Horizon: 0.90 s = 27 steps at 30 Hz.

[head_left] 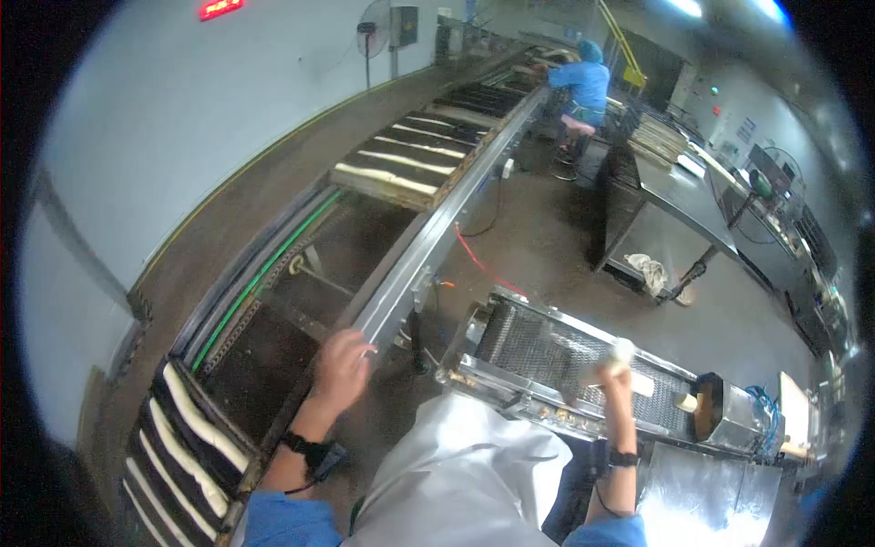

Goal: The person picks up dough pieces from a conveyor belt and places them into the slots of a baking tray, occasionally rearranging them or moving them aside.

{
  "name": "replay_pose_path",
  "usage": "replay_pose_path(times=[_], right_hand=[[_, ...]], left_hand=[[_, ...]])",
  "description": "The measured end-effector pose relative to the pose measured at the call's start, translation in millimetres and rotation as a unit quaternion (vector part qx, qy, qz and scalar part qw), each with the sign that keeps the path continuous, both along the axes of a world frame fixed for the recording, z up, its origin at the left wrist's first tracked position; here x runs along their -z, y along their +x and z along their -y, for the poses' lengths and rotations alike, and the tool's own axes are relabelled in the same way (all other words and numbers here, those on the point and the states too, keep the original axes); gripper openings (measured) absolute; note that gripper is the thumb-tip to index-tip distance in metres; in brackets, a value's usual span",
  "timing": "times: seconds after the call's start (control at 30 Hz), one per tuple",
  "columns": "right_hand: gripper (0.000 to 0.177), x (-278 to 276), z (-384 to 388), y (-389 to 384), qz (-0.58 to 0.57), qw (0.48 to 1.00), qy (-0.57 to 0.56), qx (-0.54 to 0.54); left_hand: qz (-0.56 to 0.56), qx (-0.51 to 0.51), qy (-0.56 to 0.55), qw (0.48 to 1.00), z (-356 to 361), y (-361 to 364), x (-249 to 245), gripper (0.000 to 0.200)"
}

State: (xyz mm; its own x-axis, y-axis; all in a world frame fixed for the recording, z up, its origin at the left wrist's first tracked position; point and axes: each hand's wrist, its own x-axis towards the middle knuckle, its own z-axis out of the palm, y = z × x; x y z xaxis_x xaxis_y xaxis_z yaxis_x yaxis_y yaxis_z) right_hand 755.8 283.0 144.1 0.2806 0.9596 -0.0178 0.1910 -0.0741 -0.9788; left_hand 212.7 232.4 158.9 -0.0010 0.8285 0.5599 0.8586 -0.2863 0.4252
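My right hand (615,376) is closed around a pale piece of dough (622,351), held above a short mesh-belt conveyor (547,342). On that belt lie another dough piece (642,384) and a smaller one (685,401) near the metal housing at its right end. My left hand (342,369) is beside the metal rail (387,314) of the long conveyor; its fingers look loosely apart, somewhat blurred, with nothing seen in them. Long dough strips (187,428) lie in a dark grooved tray at lower left.
Farther along the long conveyor, another tray (387,182) carries several dough strips. A co-worker in blue (583,82) stands at its far end. To the right is a metal table (684,201) with stacked boards (658,141). A red cable (483,264) runs across the floor.
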Motion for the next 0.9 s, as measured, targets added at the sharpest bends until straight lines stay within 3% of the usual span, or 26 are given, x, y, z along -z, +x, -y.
replay_pose_path(times=[0.07,0.1,0.17,0.23,0.3,0.37,0.43,0.47,0.5,0.57,0.6,0.63,0.67,0.73,0.77,0.8,0.83,0.9], right_hand=[[0.048,-48,48,13,-0.176,0.974,0.066,0.124],[0.050,-83,74,1,-0.246,0.944,0.121,0.186],[0.043,-50,115,81,-0.371,0.874,0.252,0.188],[0.042,-36,182,127,-0.350,0.847,0.263,0.302],[0.049,29,254,188,-0.081,0.851,0.240,0.460],[0.048,75,335,211,-0.135,0.818,0.234,0.507],[0.047,78,373,196,-0.251,0.757,0.223,0.561],[0.043,79,387,190,-0.328,0.700,0.244,0.586],[0.043,80,392,189,-0.327,0.694,0.245,0.593],[0.033,79,400,180,-0.280,0.706,0.192,0.621],[0.023,121,425,218,-0.181,0.827,0.216,0.487],[0.020,33,360,135,-0.115,0.762,0.188,0.608],[0.020,-15,322,104,-0.098,0.736,0.124,0.658],[0.018,-12,296,125,-0.118,0.742,0.070,0.656],[0.017,18,294,149,-0.077,0.810,0.142,0.564],[0.018,34,286,176,-0.108,0.841,0.073,0.526],[0.020,13,250,155,-0.096,0.850,0.057,0.515],[0.024,15,185,157,0.176,0.893,0.024,0.414]], left_hand=[[0.092,0.122,-0.127,0.980,-19,22,1,0.028],[0.090,0.133,-0.123,0.979,-32,25,8,0.028],[0.037,0.115,-0.168,0.978,-55,21,34,0.028],[-0.017,0.096,-0.149,0.984,-70,22,43,0.031],[-0.109,0.125,-0.128,0.978,-78,27,35,0.036],[-0.091,0.127,-0.136,0.978,-88,30,36,0.037],[-0.072,0.124,-0.147,0.979,-97,39,29,0.038],[-0.066,0.115,-0.162,0.978,-99,41,24,0.037],[-0.061,0.105,-0.175,0.977,-102,44,17,0.037],[-0.066,0.103,-0.180,0.976,-107,49,11,0.037],[-0.067,0.094,-0.186,0.976,-110,51,9,0.036],[-0.073,0.105,-0.184,0.974,-112,53,6,0.036],[-0.069,0.101,-0.185,0.975,-112,55,2,0.036],[-0.069,0.103,-0.184,0.975,-112,57,-4,0.036],[-0.064,0.100,-0.187,0.975,-111,58,-4,0.035],[-0.060,0.094,-0.192,0.975,-110,59,-7,0.034],[-0.064,0.097,-0.193,0.974,-110,60,-8,0.034],[-0.072,0.091,-0.186,0.976,-113,62,-10,0.033]])
